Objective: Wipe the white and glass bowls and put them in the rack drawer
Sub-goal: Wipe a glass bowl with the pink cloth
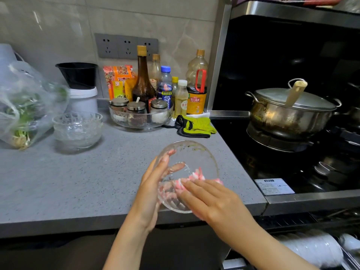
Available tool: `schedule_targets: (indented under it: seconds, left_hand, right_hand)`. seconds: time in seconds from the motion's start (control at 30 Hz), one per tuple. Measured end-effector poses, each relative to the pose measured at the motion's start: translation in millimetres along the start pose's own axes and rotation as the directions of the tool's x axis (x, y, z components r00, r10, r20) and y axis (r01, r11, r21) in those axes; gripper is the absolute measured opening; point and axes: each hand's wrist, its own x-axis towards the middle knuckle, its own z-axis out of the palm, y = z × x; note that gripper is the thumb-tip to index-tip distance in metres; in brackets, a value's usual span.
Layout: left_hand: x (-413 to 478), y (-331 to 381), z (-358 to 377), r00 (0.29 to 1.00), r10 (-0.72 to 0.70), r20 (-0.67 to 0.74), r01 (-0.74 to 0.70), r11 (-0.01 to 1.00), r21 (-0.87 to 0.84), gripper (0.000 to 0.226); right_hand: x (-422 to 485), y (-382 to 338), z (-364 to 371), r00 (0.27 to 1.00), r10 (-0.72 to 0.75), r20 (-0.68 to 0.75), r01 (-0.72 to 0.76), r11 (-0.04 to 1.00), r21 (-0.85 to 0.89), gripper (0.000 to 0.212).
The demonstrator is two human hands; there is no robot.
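Observation:
My left hand (153, 184) holds a clear glass bowl (196, 154) tilted on its side above the front edge of the grey counter (78, 184), its fingers seen through the glass. My right hand (210, 199) presses a pink and white cloth (194, 175) into the inside of that bowl. A stack of glass bowls (78, 129) stands on the counter at the left. White bowls (315, 248) stand on edge in the open rack drawer (348, 258) at the bottom right.
A turntable of spice jars (140, 114), several sauce bottles (144, 78) and a green and black cloth (194, 126) line the back of the counter. A bag of greens (23, 106) lies at the left. A lidded steel pot (290, 112) sits on the black stove.

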Motion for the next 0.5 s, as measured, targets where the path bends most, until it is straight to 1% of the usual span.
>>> schedule_targets:
  seconds: [0.07,0.13,0.2,0.27,0.33,0.43,0.5]
  left_hand:
    - [-0.2,1.3,0.0,1.000,0.001,0.004,-0.001,1.000,0.001,0.043]
    - [-0.5,-1.2,6.2,1.000,0.021,-0.007,-0.022,0.999,-0.047,0.043]
    - [-1.7,-8.8,16.0,0.998,0.044,-0.050,-0.048,0.995,-0.082,0.041]
    - [-2.0,-14.5,22.6,0.995,0.023,-0.098,-0.036,0.991,-0.132,0.033]
    - [0.4,-12.3,19.4,0.994,-0.018,-0.111,0.002,0.990,-0.143,0.031]
    - [4.1,-1.9,6.4,0.997,-0.027,-0.068,0.022,0.997,-0.074,0.035]
    - [2.8,0.7,5.5,0.998,-0.016,-0.057,0.012,0.998,-0.066,0.036]
  right_hand:
    - [1.3,4.0,-1.0,1.000,0.005,0.012,-0.004,1.000,-0.031,0.033]
    - [9.8,0.6,-1.3,0.999,0.033,-0.008,-0.033,0.999,-0.033,0.035]
    - [21.2,-8.2,-1.6,0.992,0.117,-0.056,-0.115,0.993,0.033,0.035]
    - [28.5,-15.9,0.3,0.980,0.187,-0.071,-0.180,0.979,0.095,0.036]
    - [25.8,-15.1,3.8,0.988,0.139,-0.063,-0.132,0.986,0.103,0.035]
    - [14.3,0.9,1.6,1.000,0.016,-0.014,-0.016,0.999,0.047,0.033]
    - [12.9,4.8,-0.6,1.000,0.008,-0.011,-0.008,1.000,-0.008,0.034]
